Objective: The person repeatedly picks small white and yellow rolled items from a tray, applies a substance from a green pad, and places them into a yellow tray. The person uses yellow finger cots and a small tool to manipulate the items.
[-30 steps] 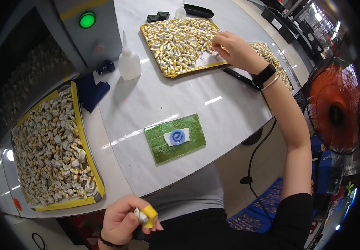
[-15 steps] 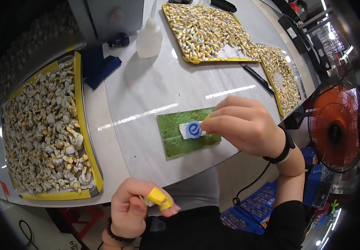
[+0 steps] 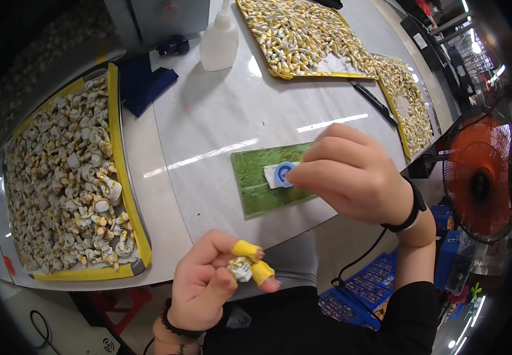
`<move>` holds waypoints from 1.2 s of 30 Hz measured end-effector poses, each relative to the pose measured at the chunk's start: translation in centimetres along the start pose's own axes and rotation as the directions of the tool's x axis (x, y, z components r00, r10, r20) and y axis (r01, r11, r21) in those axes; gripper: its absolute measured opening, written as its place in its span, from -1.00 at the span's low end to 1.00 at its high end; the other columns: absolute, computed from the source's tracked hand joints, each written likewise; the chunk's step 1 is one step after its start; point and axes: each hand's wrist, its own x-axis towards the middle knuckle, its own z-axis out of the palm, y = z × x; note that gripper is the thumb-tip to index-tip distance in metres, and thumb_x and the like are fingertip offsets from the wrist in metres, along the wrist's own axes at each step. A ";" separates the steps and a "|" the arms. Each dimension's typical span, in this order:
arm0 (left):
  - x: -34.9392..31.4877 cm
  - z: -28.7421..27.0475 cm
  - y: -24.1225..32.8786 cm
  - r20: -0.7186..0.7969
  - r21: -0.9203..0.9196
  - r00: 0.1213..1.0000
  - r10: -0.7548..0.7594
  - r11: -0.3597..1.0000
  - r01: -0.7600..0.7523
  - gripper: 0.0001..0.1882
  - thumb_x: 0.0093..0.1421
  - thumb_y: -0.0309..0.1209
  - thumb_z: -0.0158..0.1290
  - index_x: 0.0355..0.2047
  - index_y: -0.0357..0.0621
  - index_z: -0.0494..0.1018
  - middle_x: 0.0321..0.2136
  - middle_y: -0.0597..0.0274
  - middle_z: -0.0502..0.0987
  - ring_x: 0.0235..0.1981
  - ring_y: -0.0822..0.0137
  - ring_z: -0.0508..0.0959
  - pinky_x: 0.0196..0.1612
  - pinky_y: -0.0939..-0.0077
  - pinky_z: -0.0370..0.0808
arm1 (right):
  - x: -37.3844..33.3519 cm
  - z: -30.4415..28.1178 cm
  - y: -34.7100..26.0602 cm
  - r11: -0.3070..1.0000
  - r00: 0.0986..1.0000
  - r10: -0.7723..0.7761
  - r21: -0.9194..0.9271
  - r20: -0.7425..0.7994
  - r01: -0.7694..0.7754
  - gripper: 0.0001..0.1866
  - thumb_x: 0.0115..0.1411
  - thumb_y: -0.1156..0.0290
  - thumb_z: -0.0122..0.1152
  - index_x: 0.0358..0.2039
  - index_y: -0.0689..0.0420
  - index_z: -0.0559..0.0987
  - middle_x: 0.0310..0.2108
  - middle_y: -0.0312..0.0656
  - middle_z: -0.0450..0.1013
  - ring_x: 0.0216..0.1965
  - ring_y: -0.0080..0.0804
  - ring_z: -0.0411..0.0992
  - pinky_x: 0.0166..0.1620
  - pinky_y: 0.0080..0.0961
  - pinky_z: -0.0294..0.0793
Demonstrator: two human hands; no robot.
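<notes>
My left hand (image 3: 205, 281) is closed on a small white-and-yellow figurine (image 3: 240, 270), pinched between thumb and fingers just off the table's front edge. Yellow tape wraps two of its fingertips. Over a green block (image 3: 256, 198), my right hand (image 3: 353, 177) has its fingers pinched together at the right edge of a round blue piece (image 3: 284, 174) with a dark curved mark. That piece rests over a white pad (image 3: 271, 177) on the block. The right fingertips partly hide both the pad and the blue piece's edge.
A yellow-edged tray (image 3: 114, 177) of figurines fills the left. Yellow-edged trays (image 3: 321, 76) (image 3: 403, 139) of small yellow-and-white parts stand at the back right, beside a black cutter knife (image 3: 374, 103). A squeeze bottle (image 3: 219, 44) and dark blue cloth (image 3: 149, 89) sit farther back; an orange fan (image 3: 480, 154) is right.
My left hand has risen and moved right, turning so the figurine shows plainly between its fingers. My right hand stays at the blue piece; the whole view has shifted slightly.
</notes>
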 end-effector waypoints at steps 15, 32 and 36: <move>1.4 0.1 0.3 0.258 -0.303 0.916 -0.306 0.875 0.378 -0.62 0.28 -0.24 -0.07 -0.15 -0.40 0.32 -0.40 0.16 0.49 -0.37 0.40 0.53 -0.17 0.48 0.48 | 1.0 0.9 -3.0 0.882 0.965 -0.165 0.408 -0.204 0.237 -0.90 -0.12 0.56 0.27 -0.49 0.19 0.62 -0.50 -0.26 0.45 -0.48 -0.41 0.41 -0.47 -0.60 0.43; 1.0 1.4 0.8 0.064 0.305 0.992 0.109 0.944 -0.124 -0.70 0.14 -0.53 0.11 -0.13 -0.39 0.37 -0.25 0.10 0.52 -0.21 0.42 0.54 -0.12 0.57 0.45 | 0.0 -0.4 -4.4 0.914 0.963 -0.184 0.325 -0.199 0.242 -0.84 -0.08 0.55 0.21 -0.44 0.35 0.52 -0.40 -0.10 0.44 -0.44 -0.29 0.44 -0.46 -0.54 0.44; 0.9 1.0 0.4 0.074 0.378 0.973 0.218 0.897 -0.230 -0.66 0.03 -0.50 0.23 -0.20 -0.40 0.42 -0.32 0.09 0.56 -0.28 0.41 0.57 -0.21 0.60 0.48 | -0.3 -1.1 -5.6 0.946 0.971 -0.200 0.234 -0.129 0.226 -0.81 -0.11 0.61 0.28 -0.39 0.22 0.61 -0.42 -0.24 0.45 -0.41 -0.42 0.41 -0.40 -0.63 0.44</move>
